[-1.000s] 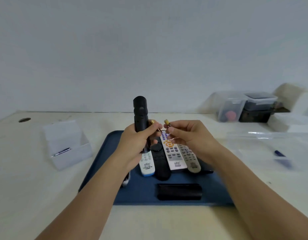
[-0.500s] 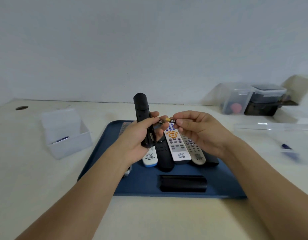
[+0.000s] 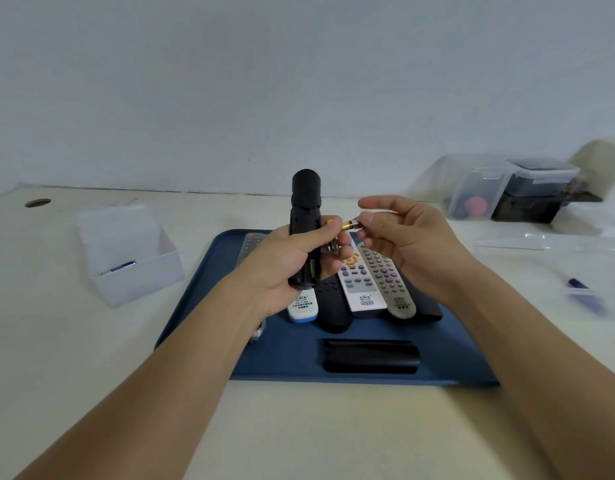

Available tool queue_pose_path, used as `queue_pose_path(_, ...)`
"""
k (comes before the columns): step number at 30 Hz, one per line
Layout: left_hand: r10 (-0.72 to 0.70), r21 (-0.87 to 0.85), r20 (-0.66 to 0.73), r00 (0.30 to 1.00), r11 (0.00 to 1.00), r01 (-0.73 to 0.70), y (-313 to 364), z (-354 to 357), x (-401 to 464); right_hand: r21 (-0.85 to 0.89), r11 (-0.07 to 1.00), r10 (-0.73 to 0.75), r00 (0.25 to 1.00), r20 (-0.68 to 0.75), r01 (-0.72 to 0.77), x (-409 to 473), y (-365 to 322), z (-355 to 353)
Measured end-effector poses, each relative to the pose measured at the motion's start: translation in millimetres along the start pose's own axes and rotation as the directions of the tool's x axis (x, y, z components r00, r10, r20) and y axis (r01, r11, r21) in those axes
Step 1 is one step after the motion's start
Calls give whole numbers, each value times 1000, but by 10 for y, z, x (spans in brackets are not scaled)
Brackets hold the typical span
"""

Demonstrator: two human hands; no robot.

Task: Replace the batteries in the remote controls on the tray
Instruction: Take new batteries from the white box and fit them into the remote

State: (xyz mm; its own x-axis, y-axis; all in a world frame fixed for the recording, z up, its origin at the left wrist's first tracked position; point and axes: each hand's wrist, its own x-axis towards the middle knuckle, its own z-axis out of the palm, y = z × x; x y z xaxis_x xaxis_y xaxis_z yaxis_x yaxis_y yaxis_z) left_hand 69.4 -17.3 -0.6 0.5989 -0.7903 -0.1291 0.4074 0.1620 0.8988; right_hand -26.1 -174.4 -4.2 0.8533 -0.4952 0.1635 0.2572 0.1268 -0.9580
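Left grip: left hand point(image 3: 292, 261) clasps the black remote point(image 3: 304, 230) upright above the tray, fingers curled round its lower half, thumb across the front.
Right grip: right hand point(image 3: 403, 244) pinches a battery point(image 3: 349, 224) between thumb and fingertip; the other fingers are raised and loosely spread.
Battery: gold-banded, lying roughly level, its free end pointing at the held remote and close to the left thumb tip; whether they touch cannot be told.
Held remote: rounded top end uppermost, lower end just above the row of remotes on the tray.
Tray point(image 3: 202, 306): dark blue, resting on the pale surface point(image 3: 333, 427), under both hands.
Remotes on tray: side by side, a white one with a blue end point(image 3: 302, 308), a black one point(image 3: 333, 306), a white one with orange and purple keys point(image 3: 359, 289), a grey one point(image 3: 389, 282); another dark one partly hidden beyond the right wrist, and one at the far left corner partly hidden by the left hand.
Cover point(image 3: 370, 356): black, lying crosswise on the tray near its front edge, apart from the row.
Left of tray: clear box point(image 3: 133, 261) on the surface, a small object inside.
Far right: clear containers point(image 3: 507, 185) by the wall; a blue pen point(image 3: 581, 285), blurred.
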Motion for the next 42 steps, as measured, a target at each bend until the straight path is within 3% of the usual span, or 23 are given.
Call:
queue_pose_path(3,-33,-37,30,999,999,34,-14,15,-12,-30,996,-84,994,-76,82,-35,11,60)
queue_pose_path(8,-99,-161,80,992,981,111,-37,62,-18,68,988,-125,971,-206,141,-61,59,139)
queue_pose_path(11,-126,-255,28,992,958,129,-33,48,14,82,992,-76,980,-185,92,-53,-4,120)
queue_pose_path(14,-160,-297,-14,987,943,148,-42,9,58,-77,997,-34,993,-109,25,-68,-46,108)
queue_pose_path(17,-179,-325,-46,983,933,155,-38,0,82,-220,974,-57,998,-30,49,-92,-22,129)
queue_pose_path(19,-158,-323,-70,985,938,128,-35,9,88,-276,957,-85,996,15,85,-101,5,137)
queue_pose_path(23,-99,-231,-75,992,970,79,-59,49,78,-209,975,-46,990,133,74,-129,42,154)
queue_pose_path(28,-52,-134,-98,994,990,38,-84,71,63,-306,939,-91,970,224,159,-180,13,202)
queue_pose_path(37,-63,-153,-90,994,987,49,-102,128,32,-313,921,-233,972,34,231,-235,63,349)
queue_pose_path(42,-108,-153,-118,987,984,89,-153,130,43,-333,899,-299,954,10,285,-279,105,441)
